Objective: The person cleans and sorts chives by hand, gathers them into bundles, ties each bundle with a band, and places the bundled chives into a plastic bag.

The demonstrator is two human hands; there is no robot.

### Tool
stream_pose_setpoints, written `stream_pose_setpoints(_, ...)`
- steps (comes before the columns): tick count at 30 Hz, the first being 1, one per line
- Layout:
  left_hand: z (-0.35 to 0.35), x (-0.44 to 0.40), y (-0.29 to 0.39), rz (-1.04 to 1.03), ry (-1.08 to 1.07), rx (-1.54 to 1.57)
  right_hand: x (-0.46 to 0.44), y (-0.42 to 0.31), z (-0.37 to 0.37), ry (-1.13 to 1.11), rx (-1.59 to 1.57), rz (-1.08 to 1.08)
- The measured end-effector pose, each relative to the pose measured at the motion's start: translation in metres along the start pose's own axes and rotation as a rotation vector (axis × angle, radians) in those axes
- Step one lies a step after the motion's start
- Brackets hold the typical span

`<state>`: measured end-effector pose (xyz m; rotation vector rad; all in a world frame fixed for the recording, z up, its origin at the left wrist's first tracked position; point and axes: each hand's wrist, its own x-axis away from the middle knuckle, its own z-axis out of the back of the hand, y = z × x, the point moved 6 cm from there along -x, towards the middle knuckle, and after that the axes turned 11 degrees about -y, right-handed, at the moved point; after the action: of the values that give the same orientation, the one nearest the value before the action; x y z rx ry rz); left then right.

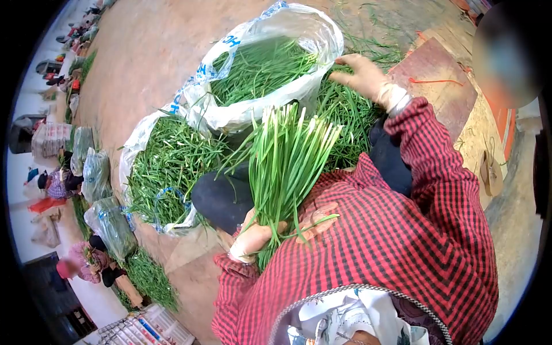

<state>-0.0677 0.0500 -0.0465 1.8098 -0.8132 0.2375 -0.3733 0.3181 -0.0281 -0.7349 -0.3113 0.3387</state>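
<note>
A bunch of long green stalks with pale ends (287,155) stands upright in front of my lap, the pale ends pointing up. My left hand (259,234) is wrapped round its lower, leafy part. My right hand (361,75), in a pale glove, is raised with fingers apart and holds nothing. It is beside the rim of a white plastic bag (253,112) with green stalks (259,69) inside. Below my right hand lies a heap of loose greens (351,118).
A second open bag (135,144) full of greens (172,158) is at the left. A reddish board (434,80) lies at the right, near a pair of scissors (490,172). Farther left are filled clear bags (96,175) and a seated person (89,261).
</note>
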Motion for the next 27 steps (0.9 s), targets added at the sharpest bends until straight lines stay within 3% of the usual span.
stream_pose_setpoints(2,0.0,-0.003,-0.002,0.012,0.054,-0.023,0.022,-0.042,-0.023,0.036,0.233,0.292)
stream_pose_setpoints(4,-0.007,-0.009,0.0,0.023,0.062,-0.006,0.048,-0.096,-0.045,-0.348,0.208,0.27)
stream_pose_setpoints(6,-0.01,-0.014,0.003,0.029,0.091,0.03,0.06,-0.116,-0.072,-0.171,0.338,0.472)
stream_pose_setpoints(7,-0.01,-0.014,0.001,0.059,0.082,0.057,0.053,-0.109,-0.079,-0.329,0.334,0.315)
stream_pose_setpoints(8,-0.009,-0.015,-0.002,0.062,0.081,0.053,0.05,-0.11,-0.083,-0.326,0.332,0.312)
stream_pose_setpoints(10,-0.009,-0.018,-0.003,0.051,0.056,-0.095,0.043,-0.101,-0.095,-0.293,0.159,0.227)
stream_pose_setpoints(14,-0.019,-0.021,0.005,0.003,-0.008,0.113,0.038,-0.09,-0.107,-0.105,0.057,0.261)
stream_pose_setpoints(16,-0.012,-0.022,0.001,0.0,-0.024,0.004,0.026,-0.074,-0.106,-0.072,-0.099,0.252)
stream_pose_setpoints(18,-0.01,-0.02,0.001,-0.005,-0.036,-0.104,0.012,-0.048,-0.106,-0.213,-0.473,0.196)
stream_pose_setpoints(19,-0.012,-0.017,0.001,0.036,-0.017,-0.016,0.012,-0.046,-0.089,-0.167,-0.554,0.207)
stream_pose_setpoints(22,-0.005,-0.008,-0.007,0.075,0.001,0.068,0.004,0.003,-0.048,-0.036,-0.601,-0.014)
stream_pose_setpoints(23,-0.002,-0.005,-0.01,0.073,-0.001,0.061,-0.004,0.03,-0.036,0.008,-0.531,-0.015)
stream_pose_setpoints(24,0.001,-0.003,-0.013,0.072,0.0,0.063,-0.004,0.042,-0.02,-0.134,-0.083,-0.092)
stream_pose_setpoints(26,0.006,-0.001,-0.016,0.08,-0.001,0.046,0.007,0.03,-0.019,-0.199,0.205,-0.035)
stream_pose_setpoints(27,0.005,-0.003,-0.013,0.088,-0.014,0.041,0.012,0.022,-0.015,-0.2,0.206,-0.036)
